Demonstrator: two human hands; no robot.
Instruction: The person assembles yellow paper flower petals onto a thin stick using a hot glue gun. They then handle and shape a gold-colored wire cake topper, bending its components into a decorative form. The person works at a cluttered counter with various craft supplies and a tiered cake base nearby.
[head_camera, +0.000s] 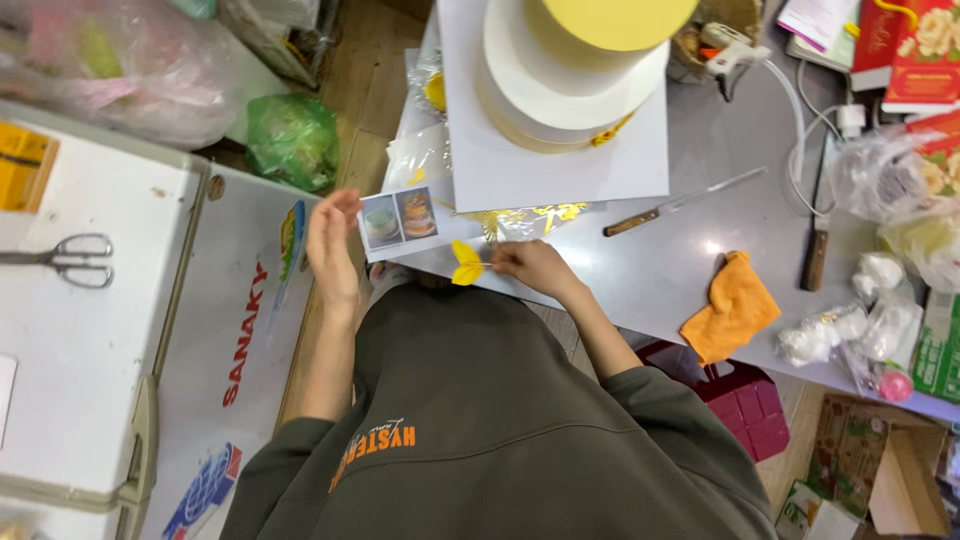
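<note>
Small yellow butterfly cutout (466, 264) pinched in the fingers of the right hand (532, 265), right at the near edge of the grey table (690, 240), wings sticking out to the left of the fingertips; the left hand (333, 245) is raised just beside it, fingers closed on the edge of a small photo card (398, 222) showing two cakes, the card lying over the table corner; just beyond both hands, gold foil cutouts (528, 214) lie on clear plastic film; behind them a white board (560, 150) carries a tiered white cake (560, 85) with a yellow top; out to the right on the table, a wooden-handled knife (680, 204) lies at a slant, an orange cloth (731, 308) sits crumpled near the front edge, a second knife (817, 225) points away, and plastic bags (900, 200) crowd the far right; over on the left, scissors (62, 260) rest on a white chest lid (90, 330); a green bag (293, 138) sits on the floor.
</note>
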